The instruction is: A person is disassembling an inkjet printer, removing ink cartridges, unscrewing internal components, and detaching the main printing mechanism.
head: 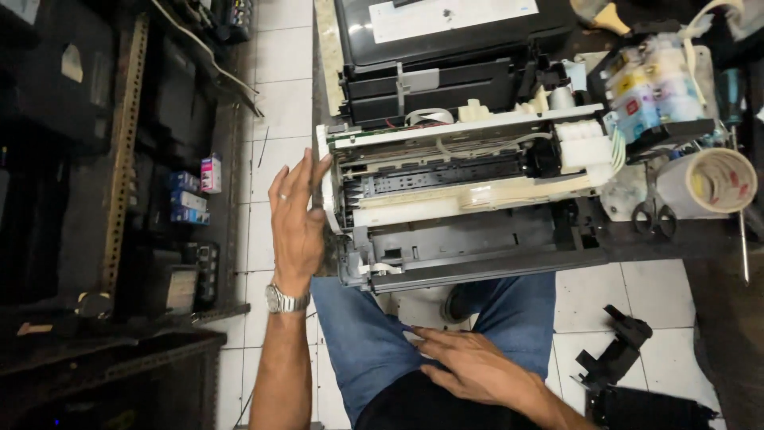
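An opened printer (pixel 469 171) with its cover off lies on a dark bench, white frame and black inner parts showing. My left hand (pixel 296 219), flat with fingers together and a watch on the wrist, rests against the printer's left end. My right hand (pixel 469 362) lies open on my thigh in blue jeans, holding nothing. A set of ink tanks (pixel 652 84) with coloured inks sits at the printer's right end, joined by thin tubes.
A roll of tape (pixel 712 181) and scissors (pixel 654 213) lie right of the printer. A black plastic part (pixel 617 354) sits on the white tiled floor. Dark shelves (pixel 119 183) with small boxes stand at the left. Another black printer (pixel 446 32) sits behind.
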